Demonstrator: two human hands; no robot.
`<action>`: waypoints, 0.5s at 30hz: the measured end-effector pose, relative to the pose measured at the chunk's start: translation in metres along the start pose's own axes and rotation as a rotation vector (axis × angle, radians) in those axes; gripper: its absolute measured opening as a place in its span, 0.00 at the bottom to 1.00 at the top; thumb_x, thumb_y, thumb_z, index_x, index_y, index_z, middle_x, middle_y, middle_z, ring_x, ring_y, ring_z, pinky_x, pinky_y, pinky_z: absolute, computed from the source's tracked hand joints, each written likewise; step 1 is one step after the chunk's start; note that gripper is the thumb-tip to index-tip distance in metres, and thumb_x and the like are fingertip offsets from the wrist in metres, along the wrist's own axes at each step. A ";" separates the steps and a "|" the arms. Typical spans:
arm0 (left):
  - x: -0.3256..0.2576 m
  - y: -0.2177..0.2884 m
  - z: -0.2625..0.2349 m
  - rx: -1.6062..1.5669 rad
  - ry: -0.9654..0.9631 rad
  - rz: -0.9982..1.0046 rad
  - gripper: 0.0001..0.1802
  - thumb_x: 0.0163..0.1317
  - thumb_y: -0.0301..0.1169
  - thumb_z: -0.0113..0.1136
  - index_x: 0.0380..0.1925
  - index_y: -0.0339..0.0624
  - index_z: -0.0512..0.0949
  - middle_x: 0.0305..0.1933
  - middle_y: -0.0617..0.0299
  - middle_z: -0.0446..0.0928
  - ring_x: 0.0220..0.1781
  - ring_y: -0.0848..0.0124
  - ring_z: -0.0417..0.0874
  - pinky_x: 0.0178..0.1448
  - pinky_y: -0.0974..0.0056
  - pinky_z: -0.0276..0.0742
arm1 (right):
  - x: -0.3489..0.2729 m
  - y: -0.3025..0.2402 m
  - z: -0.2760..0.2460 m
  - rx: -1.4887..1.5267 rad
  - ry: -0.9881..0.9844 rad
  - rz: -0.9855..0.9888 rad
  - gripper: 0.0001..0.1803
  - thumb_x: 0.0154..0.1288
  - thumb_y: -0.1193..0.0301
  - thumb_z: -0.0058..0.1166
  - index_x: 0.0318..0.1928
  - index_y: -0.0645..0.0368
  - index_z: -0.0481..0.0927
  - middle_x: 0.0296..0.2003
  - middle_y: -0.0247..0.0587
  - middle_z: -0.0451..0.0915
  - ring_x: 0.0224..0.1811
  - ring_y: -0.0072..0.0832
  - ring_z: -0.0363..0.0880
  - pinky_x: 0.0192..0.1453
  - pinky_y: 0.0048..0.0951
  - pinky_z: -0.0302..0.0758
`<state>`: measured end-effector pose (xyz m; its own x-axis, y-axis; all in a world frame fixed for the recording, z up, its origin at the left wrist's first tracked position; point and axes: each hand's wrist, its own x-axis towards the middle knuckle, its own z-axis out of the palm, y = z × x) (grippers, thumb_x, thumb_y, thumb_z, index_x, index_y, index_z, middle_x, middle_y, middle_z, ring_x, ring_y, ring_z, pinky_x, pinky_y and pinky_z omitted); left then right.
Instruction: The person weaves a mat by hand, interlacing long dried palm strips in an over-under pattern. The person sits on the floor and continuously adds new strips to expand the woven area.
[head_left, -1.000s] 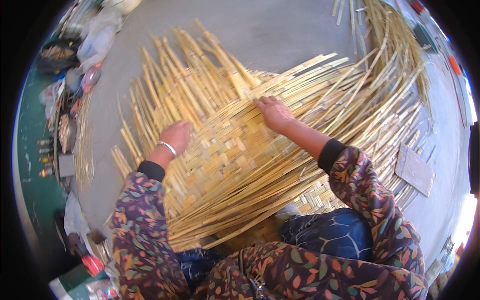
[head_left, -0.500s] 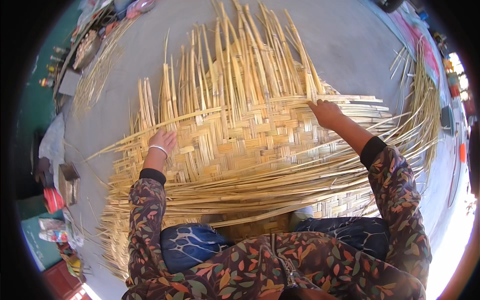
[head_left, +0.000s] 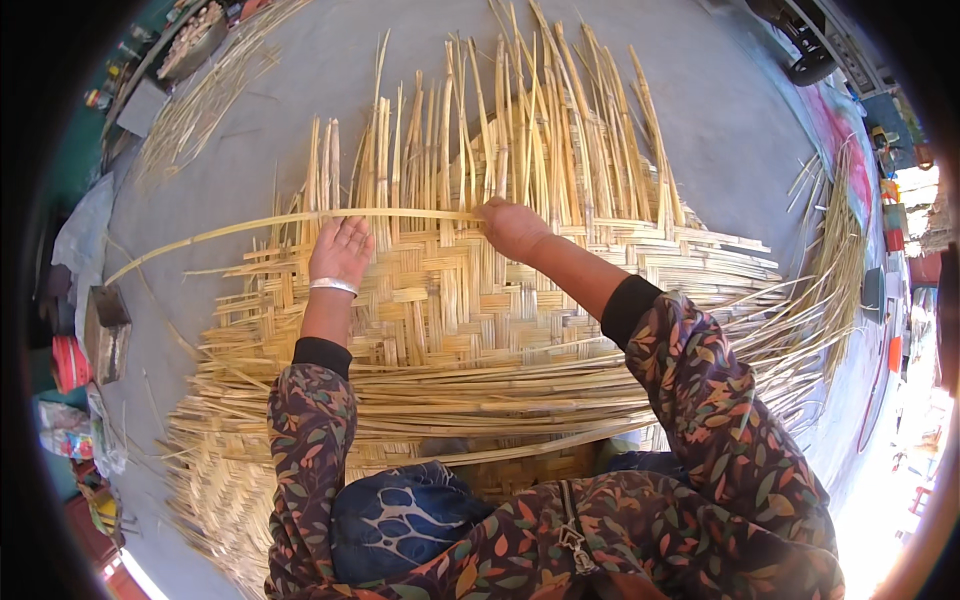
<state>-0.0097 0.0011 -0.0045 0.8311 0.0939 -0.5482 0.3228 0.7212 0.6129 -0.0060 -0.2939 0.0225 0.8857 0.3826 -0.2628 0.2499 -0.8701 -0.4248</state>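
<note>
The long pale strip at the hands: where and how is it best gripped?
Probably by the free left end of the long pale strip, pinched lightly from the left: it is narrow and reaches past the woven mat over the grey floor. The right hand holds it farther along, with the left hand between.

One view: left fisheye of a head-worn pair. Looks steeply down and forward from above the person's dark leaf-print fabric jacket (head_left: 500,540), which crowds the lower edge. Upright, unmirrored; sleeves (head_left: 310,425) enter from below. Near range: bare left hand (head_left: 342,250) left of centre, bare right hand (head_left: 513,230) just above centre. Broad straw-yellow mat of woven flat strips (head_left: 465,290) spans the middle; smooth grey floor (head_left: 700,120) beyond. Very wide field; outer edges bow, corners go black.
</note>
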 end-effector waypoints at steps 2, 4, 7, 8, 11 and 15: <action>0.003 0.003 0.002 0.025 0.005 -0.004 0.19 0.68 0.42 0.46 0.49 0.39 0.65 0.59 0.53 0.67 0.61 0.58 0.68 0.61 0.53 0.68 | 0.008 0.003 0.006 0.024 0.046 0.070 0.14 0.62 0.67 0.48 0.48 0.54 0.76 0.45 0.51 0.73 0.47 0.46 0.75 0.54 0.41 0.72; 0.009 0.003 -0.002 -0.002 0.003 -0.034 0.15 0.68 0.40 0.46 0.45 0.40 0.68 0.59 0.53 0.68 0.60 0.59 0.69 0.61 0.52 0.69 | 0.013 0.010 0.012 0.084 0.064 0.092 0.12 0.61 0.65 0.50 0.43 0.53 0.77 0.44 0.51 0.74 0.45 0.45 0.76 0.53 0.41 0.72; 0.016 -0.006 0.008 0.009 0.030 -0.100 0.15 0.68 0.39 0.46 0.46 0.38 0.68 0.58 0.50 0.69 0.58 0.58 0.70 0.61 0.54 0.69 | 0.015 0.019 0.010 0.153 0.058 0.116 0.11 0.58 0.61 0.55 0.37 0.54 0.77 0.41 0.50 0.75 0.45 0.44 0.76 0.51 0.40 0.72; 0.015 -0.002 0.003 0.058 0.022 -0.135 0.16 0.67 0.38 0.47 0.47 0.38 0.68 0.57 0.49 0.70 0.58 0.58 0.70 0.61 0.54 0.69 | 0.014 0.003 0.001 0.163 0.008 0.122 0.12 0.58 0.62 0.55 0.38 0.54 0.77 0.43 0.50 0.75 0.47 0.44 0.75 0.52 0.41 0.71; 0.011 -0.011 0.035 0.279 -0.085 -0.187 0.20 0.65 0.37 0.52 0.51 0.35 0.66 0.54 0.48 0.72 0.57 0.59 0.72 0.60 0.57 0.70 | 0.002 -0.002 -0.001 0.089 0.054 0.091 0.12 0.57 0.62 0.54 0.39 0.53 0.76 0.40 0.48 0.76 0.44 0.43 0.77 0.48 0.41 0.74; -0.006 -0.033 0.106 0.607 -0.300 -0.165 0.27 0.61 0.35 0.57 0.57 0.33 0.64 0.53 0.48 0.73 0.56 0.61 0.74 0.59 0.59 0.71 | -0.007 0.000 0.002 0.005 0.214 0.079 0.09 0.58 0.63 0.52 0.37 0.52 0.75 0.37 0.45 0.76 0.34 0.42 0.80 0.38 0.40 0.77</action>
<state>0.0225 -0.0957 0.0393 0.8106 -0.2407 -0.5338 0.5787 0.1902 0.7931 -0.0127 -0.2961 0.0221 0.9654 0.2385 -0.1055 0.1753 -0.8930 -0.4145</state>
